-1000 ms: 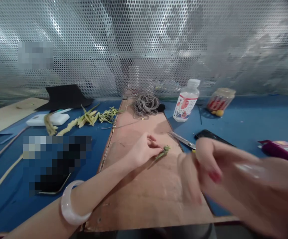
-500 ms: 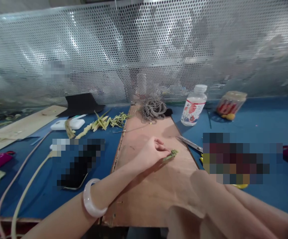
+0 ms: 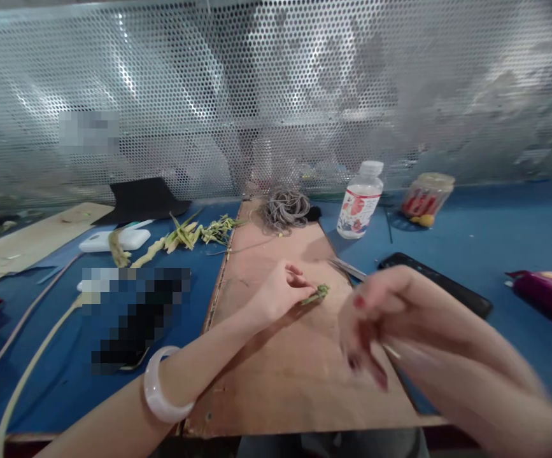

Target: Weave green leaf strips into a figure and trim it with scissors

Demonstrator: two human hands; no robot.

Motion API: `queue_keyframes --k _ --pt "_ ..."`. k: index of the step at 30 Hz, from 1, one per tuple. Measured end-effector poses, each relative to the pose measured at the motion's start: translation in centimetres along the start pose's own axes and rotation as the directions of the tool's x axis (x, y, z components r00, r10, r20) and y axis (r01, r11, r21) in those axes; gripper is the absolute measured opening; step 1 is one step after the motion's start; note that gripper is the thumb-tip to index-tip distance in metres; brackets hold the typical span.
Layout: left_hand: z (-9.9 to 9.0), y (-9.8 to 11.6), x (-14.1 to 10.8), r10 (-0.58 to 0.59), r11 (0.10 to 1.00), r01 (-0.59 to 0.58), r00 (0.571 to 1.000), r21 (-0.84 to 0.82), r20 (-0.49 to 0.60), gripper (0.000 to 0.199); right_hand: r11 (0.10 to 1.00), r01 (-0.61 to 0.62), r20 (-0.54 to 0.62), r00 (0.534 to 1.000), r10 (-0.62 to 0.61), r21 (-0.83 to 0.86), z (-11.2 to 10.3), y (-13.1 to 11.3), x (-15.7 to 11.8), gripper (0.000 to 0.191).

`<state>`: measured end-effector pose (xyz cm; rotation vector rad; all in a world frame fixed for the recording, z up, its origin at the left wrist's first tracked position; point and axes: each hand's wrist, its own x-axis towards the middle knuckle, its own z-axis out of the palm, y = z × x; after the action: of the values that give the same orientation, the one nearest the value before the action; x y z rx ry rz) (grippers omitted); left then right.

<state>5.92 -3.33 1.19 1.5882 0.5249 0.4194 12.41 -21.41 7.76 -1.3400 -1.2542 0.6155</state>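
Observation:
Pinched between the fingertips of my left hand (image 3: 288, 291) is a small green plant piece (image 3: 318, 293), held just over the cardboard (image 3: 285, 369). A white bracelet circles my left wrist. My right hand (image 3: 371, 318), blurred by motion, hangs above the cardboard's right edge with its fingers pointing down and apart; nothing shows between them. The scissors (image 3: 347, 268) lie just beyond my right hand, their handles hidden by it. A coil of grey cord (image 3: 285, 210) rests at the far end of the cardboard.
Left of the cardboard are pale green plant pieces (image 3: 184, 234), a white device (image 3: 132, 240), cables and a dark phone (image 3: 137, 324). To the right stand a labelled bottle (image 3: 359, 202) and a jar (image 3: 426, 198), with a black phone (image 3: 447, 286) and a purple packet (image 3: 550, 292) nearer.
My right hand has risen from the near edge and moved over the cardboard's right side. My left hand keeps its pinch on the plant piece. The view has shifted slightly to the right.

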Motion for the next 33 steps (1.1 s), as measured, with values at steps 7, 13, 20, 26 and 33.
queue_keyframes --k 7,13,20,26,33 --pt "-0.1 0.0 0.2 -0.027 0.998 0.027 1.000 0.050 0.014 0.037 0.844 -0.520 -0.035 0.853 0.521 -0.131 -1.4 6.4 4.4 0.037" --pt "-0.1 -0.5 0.3 -0.010 1.000 0.010 1.000 0.004 0.007 0.038 0.891 -0.388 -0.041 0.920 0.390 -0.235 -0.5 8.5 5.3 0.052" --pt "0.4 0.6 -0.3 -0.056 0.997 0.059 0.997 0.058 -0.049 0.037 0.924 -0.255 0.063 0.957 0.284 -0.284 -0.8 8.9 5.7 0.046" --pt "0.4 0.4 -0.4 -0.061 0.994 0.068 0.994 0.084 -0.089 0.035 0.933 -0.265 0.114 0.948 0.298 -0.244 -1.4 8.3 5.3 0.017" --pt "0.6 0.9 -0.3 -0.125 0.991 0.130 0.986 0.041 -0.106 0.037 0.902 -0.371 0.153 0.900 0.408 -0.223 -2.1 9.4 5.1 0.014"
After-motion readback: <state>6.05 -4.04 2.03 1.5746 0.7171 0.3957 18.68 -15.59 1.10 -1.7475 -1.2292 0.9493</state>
